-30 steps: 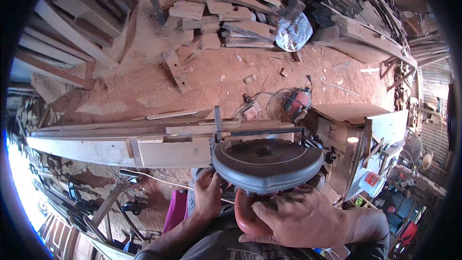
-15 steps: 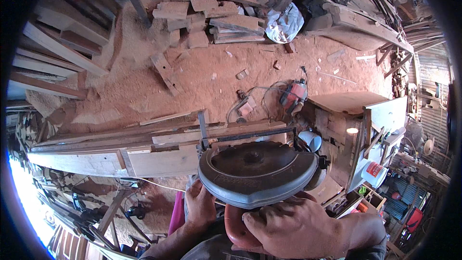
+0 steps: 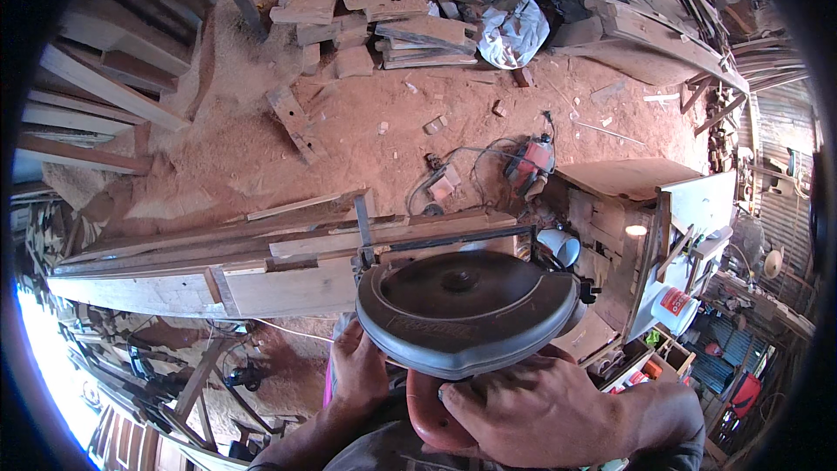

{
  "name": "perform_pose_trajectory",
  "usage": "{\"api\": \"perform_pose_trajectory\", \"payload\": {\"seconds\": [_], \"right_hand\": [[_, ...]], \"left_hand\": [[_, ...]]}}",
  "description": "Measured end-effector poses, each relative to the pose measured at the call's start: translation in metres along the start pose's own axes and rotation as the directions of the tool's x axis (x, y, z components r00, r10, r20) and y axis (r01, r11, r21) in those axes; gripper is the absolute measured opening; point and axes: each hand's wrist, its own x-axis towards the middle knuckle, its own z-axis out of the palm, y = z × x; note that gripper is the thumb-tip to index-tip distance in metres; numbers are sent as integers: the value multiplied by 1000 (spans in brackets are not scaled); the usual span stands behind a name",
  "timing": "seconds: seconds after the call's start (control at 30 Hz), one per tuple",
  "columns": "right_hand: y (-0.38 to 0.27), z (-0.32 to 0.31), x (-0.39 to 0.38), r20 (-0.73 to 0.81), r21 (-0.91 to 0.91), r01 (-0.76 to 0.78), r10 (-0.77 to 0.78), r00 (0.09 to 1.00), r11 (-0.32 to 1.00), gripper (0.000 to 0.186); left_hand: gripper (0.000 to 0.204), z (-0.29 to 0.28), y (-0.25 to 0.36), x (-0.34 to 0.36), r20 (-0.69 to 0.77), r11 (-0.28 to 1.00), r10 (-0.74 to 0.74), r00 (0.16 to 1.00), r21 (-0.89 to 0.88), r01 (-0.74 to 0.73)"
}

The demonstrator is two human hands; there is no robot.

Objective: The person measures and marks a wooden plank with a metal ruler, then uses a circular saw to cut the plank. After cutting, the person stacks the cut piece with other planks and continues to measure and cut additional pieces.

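Observation:
A circular saw is held in front of me, its round blade facing up and its curved grey guard towards me. The blade's rim looks smeared. My right hand is closed around the saw's red handle. At the left end of the guard is my left hand, its fingers bent and partly hidden by the guard. What those fingers grip cannot be seen. The saw's dark base frame lies against long wooden boards just beyond the blade.
A red power tool with a cord lies on the sawdust-covered floor. Stacked wood offcuts and a white sack are at the back. To the right stand a wooden cabinet and a white bucket; planks lean at the left.
The blade's teeth, distinct before, have blurred into a smooth rim, so the blade is turning. Both hands and the saw keep nearly the same place; the background has shifted slightly.

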Motion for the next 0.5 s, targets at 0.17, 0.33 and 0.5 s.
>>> {"api": "perform_pose_trajectory", "payload": {"seconds": [0.17,0.33,0.5], "right_hand": [[1,5,-4,-2,-17,-15,15,1000,1000,33],[4,-2,0,0,-30,16,-16,1000,999,31],[2,5,1,-91,18,-15,16,996,1000,29]], "left_hand": [[35,-4,-13,2,41,995,83,996,57,-85],[35,-8,-8,1,55,1000,14,998,-10,-13],[34,-14,-29,5,78,979,191,979,58,-195]]}}
